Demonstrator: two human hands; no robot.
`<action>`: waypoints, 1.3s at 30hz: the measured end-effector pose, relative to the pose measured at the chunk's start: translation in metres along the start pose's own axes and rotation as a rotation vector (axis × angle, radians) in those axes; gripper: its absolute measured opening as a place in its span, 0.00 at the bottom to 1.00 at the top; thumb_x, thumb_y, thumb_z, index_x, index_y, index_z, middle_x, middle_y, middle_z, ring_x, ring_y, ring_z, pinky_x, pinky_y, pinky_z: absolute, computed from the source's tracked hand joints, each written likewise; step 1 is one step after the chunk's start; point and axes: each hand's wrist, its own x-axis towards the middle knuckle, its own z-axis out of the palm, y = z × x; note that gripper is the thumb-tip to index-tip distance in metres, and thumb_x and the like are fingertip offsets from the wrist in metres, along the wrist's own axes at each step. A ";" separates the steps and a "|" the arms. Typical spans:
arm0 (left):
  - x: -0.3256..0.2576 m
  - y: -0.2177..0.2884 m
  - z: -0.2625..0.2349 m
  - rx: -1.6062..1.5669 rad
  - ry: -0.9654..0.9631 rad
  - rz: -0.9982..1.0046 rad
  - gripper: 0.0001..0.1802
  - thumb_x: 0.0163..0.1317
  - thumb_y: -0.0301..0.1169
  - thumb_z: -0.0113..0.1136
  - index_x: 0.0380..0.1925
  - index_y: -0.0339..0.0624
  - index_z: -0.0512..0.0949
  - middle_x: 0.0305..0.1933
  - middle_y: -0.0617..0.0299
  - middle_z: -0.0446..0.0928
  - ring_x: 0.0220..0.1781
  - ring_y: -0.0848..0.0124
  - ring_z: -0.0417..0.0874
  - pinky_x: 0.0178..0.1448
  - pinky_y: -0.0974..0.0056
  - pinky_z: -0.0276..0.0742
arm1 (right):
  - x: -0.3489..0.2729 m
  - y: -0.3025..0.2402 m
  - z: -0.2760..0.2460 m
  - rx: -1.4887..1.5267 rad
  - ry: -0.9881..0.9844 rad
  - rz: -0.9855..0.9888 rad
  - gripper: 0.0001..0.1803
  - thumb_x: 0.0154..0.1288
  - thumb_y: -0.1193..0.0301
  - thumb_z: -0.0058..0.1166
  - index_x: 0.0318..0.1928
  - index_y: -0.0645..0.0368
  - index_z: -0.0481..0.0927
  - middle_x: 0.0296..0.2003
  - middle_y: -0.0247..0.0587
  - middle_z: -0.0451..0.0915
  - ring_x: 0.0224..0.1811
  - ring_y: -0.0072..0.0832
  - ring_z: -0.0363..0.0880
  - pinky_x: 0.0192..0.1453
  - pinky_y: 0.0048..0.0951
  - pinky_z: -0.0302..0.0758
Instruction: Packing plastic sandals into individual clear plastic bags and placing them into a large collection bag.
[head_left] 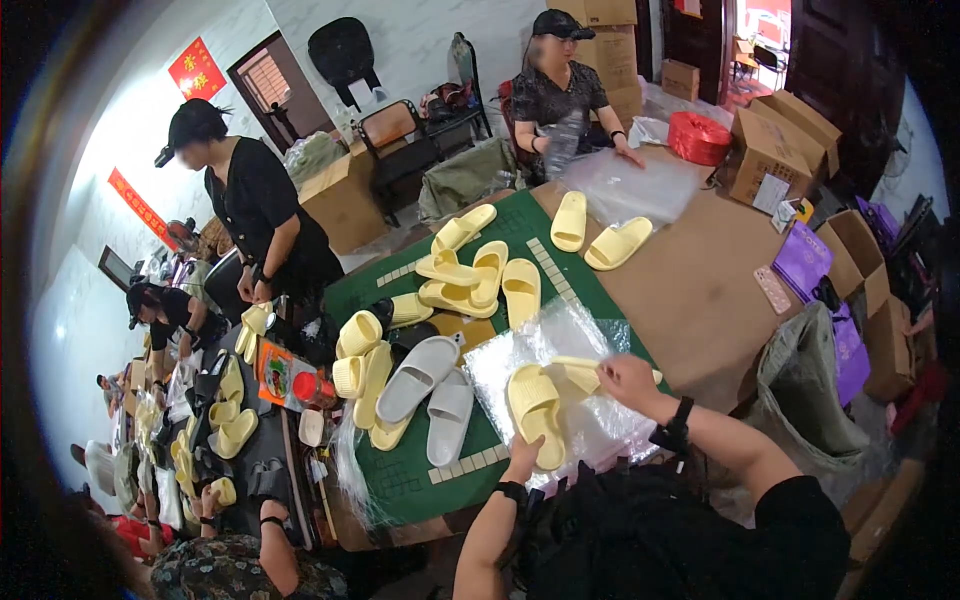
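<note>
My left hand [522, 458] grips the heel end of a yellow slide sandal [536, 408], its thumb on the footbed. The sandal lies toe away over a stack of clear plastic bags [505, 350]. Just right of it, a second yellow slide sandal [574, 376] lies on its side on the bags. My right hand [630, 382] is curled with fingers together over that sandal's far part, hiding some of it. Whether it pinches the sandal or something thin cannot be made out. A pair of grey slides [418, 378] lies left of the bags.
More yellow slides [462, 278] are heaped on the green table mat [400, 485]. Across the table a person [565, 105] handles clear plastic [630, 188] beside a red twine roll [699, 137]. Another person [245, 190] stands left. An open sack [810, 385] and cartons [770, 150] stand right.
</note>
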 end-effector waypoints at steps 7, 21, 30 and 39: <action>0.002 -0.006 0.010 -0.022 0.064 0.009 0.26 0.54 0.23 0.62 0.52 0.30 0.66 0.47 0.50 0.76 0.47 0.64 0.78 0.50 0.62 0.75 | 0.024 0.046 0.022 -0.327 -0.594 0.389 0.34 0.43 0.49 0.61 0.50 0.53 0.73 0.48 0.47 0.76 0.46 0.49 0.76 0.48 0.52 0.67; -0.017 0.017 0.007 -0.197 -0.073 -0.259 0.20 0.61 0.29 0.56 0.51 0.29 0.68 0.45 0.51 0.77 0.42 0.61 0.82 0.44 0.60 0.80 | -0.015 0.050 0.027 -0.240 -0.672 -0.293 0.32 0.49 0.49 0.60 0.47 0.60 0.71 0.44 0.46 0.75 0.45 0.43 0.75 0.43 0.44 0.73; -0.018 0.018 0.015 -0.009 -0.097 -0.188 0.22 0.63 0.35 0.55 0.51 0.30 0.69 0.45 0.53 0.77 0.44 0.65 0.80 0.45 0.63 0.78 | 0.014 0.073 0.058 -0.327 -0.747 0.035 0.64 0.29 0.41 0.69 0.66 0.55 0.52 0.59 0.51 0.64 0.63 0.50 0.59 0.68 0.58 0.43; 0.001 -0.016 0.000 -0.144 -0.079 -0.188 0.27 0.64 0.42 0.53 0.52 0.29 0.68 0.46 0.52 0.76 0.44 0.64 0.79 0.45 0.61 0.76 | -0.025 0.002 0.003 -0.457 -0.056 -0.783 0.25 0.55 0.71 0.49 0.55 0.43 0.70 0.48 0.45 0.71 0.40 0.36 0.73 0.42 0.35 0.69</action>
